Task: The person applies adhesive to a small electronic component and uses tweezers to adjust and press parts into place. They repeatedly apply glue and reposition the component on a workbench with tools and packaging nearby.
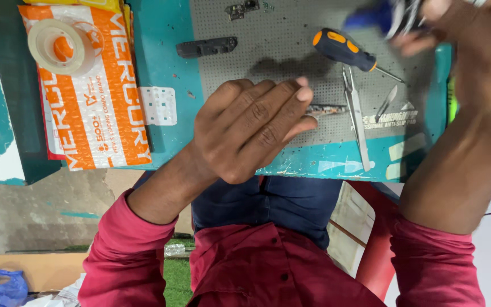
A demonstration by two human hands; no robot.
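Two hands were over the teal table (169,34). The left hand (251,131) lay with its fingers together and bent, their tips at the end of one narrow dark strip (328,108) on the grey perforated mat (279,34); whether it gripped the strip could not be told. The right hand (475,48), blurred at the upper right, was closed around one blue-handled tool (370,17). On the mat lay one orange-and-black screwdriver (345,50), one pair of tweezers (356,113), one small metal blade (386,102), one dark frame part (207,46) and one small circuit piece (241,8). At the left lay one oblong orange-and-white padded package (95,108) with one tape roll (58,45) on it, and just beside it a small white dotted label (158,106). The mat's near edge ran close to the table's chipped edge, leaving a thin teal strip; bare mat lay between the frame part and the screwdriver.
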